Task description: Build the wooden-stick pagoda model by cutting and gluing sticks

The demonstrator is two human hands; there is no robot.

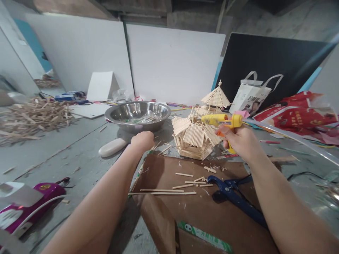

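Observation:
My right hand [239,139] is wrapped round the handle of a yellow glue gun [222,120] with an orange trigger. The gun's nozzle points left, over a small pavilion model [194,137] built of pale wooden sticks. A clear glue stick [288,135] runs out of the gun's back to the right. My left hand [143,141] is closed just in front of a steel bowl [113,119]; its fingertips are hidden, so what it holds does not show. Behind the model stands a pointed stick roof [215,97].
Blue cutters [238,197] and loose sticks [185,185] lie on brown cardboard [164,169]. A white rounded object [112,147] sits left of my hand. There is a stick pile [37,118] far left, a purple power strip [39,197] near left, and red bags [299,109] at right.

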